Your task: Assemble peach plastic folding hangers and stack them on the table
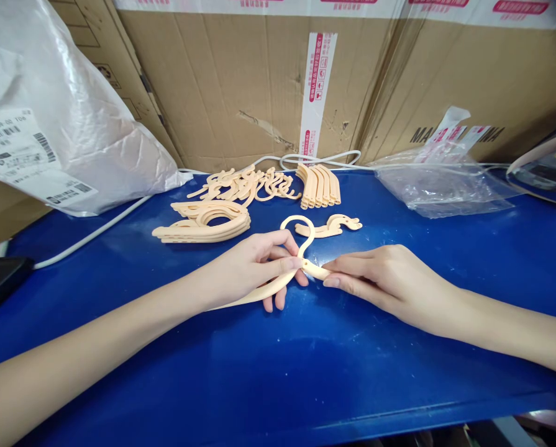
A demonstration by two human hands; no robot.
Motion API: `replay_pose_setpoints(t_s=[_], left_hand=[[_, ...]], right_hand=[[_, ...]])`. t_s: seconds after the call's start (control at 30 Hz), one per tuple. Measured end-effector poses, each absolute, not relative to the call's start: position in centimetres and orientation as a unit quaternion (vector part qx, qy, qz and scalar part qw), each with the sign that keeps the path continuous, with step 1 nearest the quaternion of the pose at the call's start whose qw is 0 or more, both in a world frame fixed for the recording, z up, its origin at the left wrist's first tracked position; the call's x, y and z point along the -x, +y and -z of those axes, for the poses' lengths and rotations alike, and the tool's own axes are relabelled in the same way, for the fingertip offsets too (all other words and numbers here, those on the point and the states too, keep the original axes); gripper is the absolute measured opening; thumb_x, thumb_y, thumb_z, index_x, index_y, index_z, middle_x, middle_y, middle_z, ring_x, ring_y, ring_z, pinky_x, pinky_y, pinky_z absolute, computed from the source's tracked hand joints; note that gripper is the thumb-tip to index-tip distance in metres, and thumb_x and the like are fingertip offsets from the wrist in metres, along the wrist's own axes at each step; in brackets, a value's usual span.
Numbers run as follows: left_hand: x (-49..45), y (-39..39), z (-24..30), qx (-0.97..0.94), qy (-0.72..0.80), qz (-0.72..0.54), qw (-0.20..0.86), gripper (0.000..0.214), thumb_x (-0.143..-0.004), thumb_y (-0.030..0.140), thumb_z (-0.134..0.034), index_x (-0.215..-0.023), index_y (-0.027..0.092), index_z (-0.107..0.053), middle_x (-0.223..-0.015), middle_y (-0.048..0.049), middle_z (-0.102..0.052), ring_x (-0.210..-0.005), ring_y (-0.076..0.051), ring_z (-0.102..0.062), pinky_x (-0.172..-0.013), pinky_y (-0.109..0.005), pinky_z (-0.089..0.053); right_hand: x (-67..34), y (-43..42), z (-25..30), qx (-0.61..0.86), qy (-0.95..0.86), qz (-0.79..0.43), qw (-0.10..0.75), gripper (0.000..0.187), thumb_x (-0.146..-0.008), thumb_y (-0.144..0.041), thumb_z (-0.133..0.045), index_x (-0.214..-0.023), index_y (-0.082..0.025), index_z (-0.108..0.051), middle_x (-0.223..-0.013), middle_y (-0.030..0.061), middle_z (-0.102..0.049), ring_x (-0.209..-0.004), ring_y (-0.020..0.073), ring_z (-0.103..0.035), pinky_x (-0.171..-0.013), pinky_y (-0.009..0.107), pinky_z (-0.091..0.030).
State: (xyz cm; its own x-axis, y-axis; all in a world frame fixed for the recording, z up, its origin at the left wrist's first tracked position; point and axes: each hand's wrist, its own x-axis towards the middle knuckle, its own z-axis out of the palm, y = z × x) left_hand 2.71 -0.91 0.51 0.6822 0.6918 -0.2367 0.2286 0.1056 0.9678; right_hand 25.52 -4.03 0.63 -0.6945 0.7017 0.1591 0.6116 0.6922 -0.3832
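A beige plastic clothes hanger is between my hands, low over the blue table, its round hook pointing up and away from me. My left hand pinches it at the joint just below the hook, thumb on top. One long hanger arm runs down to the left beneath that hand. My right hand grips the shorter arm on the right, which its fingers partly hide. Just behind the hook lies a folded beige piece. A neat stack of beige hanger parts lies behind my left hand.
Loose beige hooks and a row of curved beige arms sit at the back of the blue table. Cardboard boxes stand behind. A white parcel bag is left, clear plastic bags right; a white cable crosses.
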Motion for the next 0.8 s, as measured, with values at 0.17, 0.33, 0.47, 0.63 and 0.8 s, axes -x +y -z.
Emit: replay_pose_setpoints(t_s=[0.17, 0.33, 0.47, 0.63, 0.8], left_hand=[[-2.6, -1.0, -0.5, -0.645, 0.364, -0.172, 0.649, 0.008, -0.090, 0.023, -0.051, -0.090, 0.018, -0.044, -0.085, -0.0035, -0.068, -0.049, -0.009, -0.061, -0.041, -0.018, -0.050], [-2.5, -1.0, -0.6, -0.651, 0.359, -0.166, 0.648, 0.012, -0.090, 0.027, -0.054, -0.090, 0.017, -0.045, -0.086, -0.0039, -0.068, -0.050, -0.009, -0.060, -0.042, -0.019, -0.050], [-2.3, -1.1, -0.5, -0.647, 0.355, -0.162, 0.656, 0.012, -0.091, 0.027, -0.052, -0.089, 0.017, -0.046, -0.083, -0.0027, -0.067, -0.049, -0.008, -0.060, -0.044, -0.018, -0.050], [-2.3, -1.1, -0.4, -0.631, 0.354, -0.165, 0.670, 0.013, -0.089, 0.028, -0.054, -0.091, 0.017, -0.047, -0.082, -0.0024, -0.067, -0.051, -0.009, -0.062, -0.045, -0.017, -0.050], [-2.2, -1.2, -0.3, -0.635, 0.363, -0.156, 0.664, 0.016, -0.089, 0.031, -0.056, -0.091, 0.017, -0.049, -0.081, -0.0022, -0.067, -0.051, -0.009, -0.062, -0.045, -0.017, -0.050]], right_hand=[[-25.4, -3.9, -0.4, 0.365, -0.914, -0.123, 0.129, 0.035, -0.102, -0.037, -0.037, -0.106, -0.022, -0.068, -0.094, 0.0019, -0.073, -0.075, 0.0141, -0.070, -0.064, 0.024, -0.047], [-25.7, -3.5, -0.1, 0.355, -0.918, -0.114, 0.138, 0.033, -0.101, -0.036, -0.039, -0.107, -0.021, -0.067, -0.090, 0.0020, -0.072, -0.071, 0.0129, -0.067, -0.062, 0.023, -0.045], [-26.2, -2.7, 0.3, 0.316, -0.929, -0.114, 0.155, 0.032, -0.100, -0.037, -0.043, -0.106, -0.018, -0.067, -0.085, 0.0023, -0.070, -0.069, 0.0123, -0.064, -0.061, 0.024, -0.043], [-26.4, -2.3, 0.4, 0.298, -0.931, -0.054, 0.205, 0.028, -0.097, -0.038, -0.049, -0.104, -0.018, -0.067, -0.089, 0.0062, -0.066, -0.084, 0.0176, -0.060, -0.075, 0.031, -0.046], [-26.5, -3.0, -0.1, 0.314, -0.907, 0.089, 0.266, 0.017, -0.093, -0.027, -0.055, -0.102, -0.021, -0.068, -0.105, 0.0098, -0.062, -0.096, 0.0234, -0.054, -0.080, 0.039, -0.044]])
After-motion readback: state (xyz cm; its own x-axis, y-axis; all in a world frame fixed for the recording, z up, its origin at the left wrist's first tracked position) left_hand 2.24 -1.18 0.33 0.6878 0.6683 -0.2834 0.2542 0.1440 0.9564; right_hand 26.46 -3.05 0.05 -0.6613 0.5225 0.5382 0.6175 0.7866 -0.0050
